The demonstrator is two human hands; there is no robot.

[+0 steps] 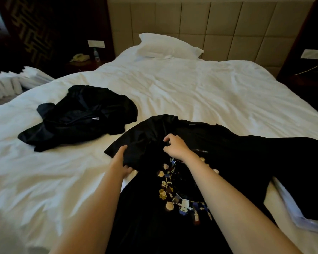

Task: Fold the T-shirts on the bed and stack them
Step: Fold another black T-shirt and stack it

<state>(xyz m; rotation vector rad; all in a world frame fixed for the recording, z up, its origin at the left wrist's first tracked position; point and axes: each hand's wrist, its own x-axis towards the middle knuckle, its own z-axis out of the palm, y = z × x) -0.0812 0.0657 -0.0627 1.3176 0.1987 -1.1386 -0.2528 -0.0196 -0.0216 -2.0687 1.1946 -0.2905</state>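
Printed black T-shirt [173, 226] lies on the bed [191, 88] at 6 o'clock in my view. Its neck end points away toward 12, print side up.

- Left hand [120, 162] grasps the hem of the sleeve [134, 142] on the 9 o'clock side, thumb on top and fingers tucked beneath.
- Right hand [174, 145] has its fingers curled, pinching cloth near the neckline. The black-on-black hides the seams, so I can't tell whether it has the collar or just the shoulder.
- A heap of black T-shirts [81, 116] sits at 10 o'clock, unfolded and apart from this one. I see no stack started.
- A clear plastic bag [292, 209] lies at 4 o'clock, touching the shirt's edge.

I judge the step in hand to be squaring the shirt and turning in the first sleeve. To do it well:

- Keep the right hand pinned as the anchor.
- Draw the sleeve out toward 9 until the shoulder line runs straight.
- Carry the sleeve across toward 3 so the fold runs parallel to the side seam.
- Flatten the half toward 3 o'clock first, since it looks rumpled and would fold in creases.
- Keep the bag from being caught under the fold.
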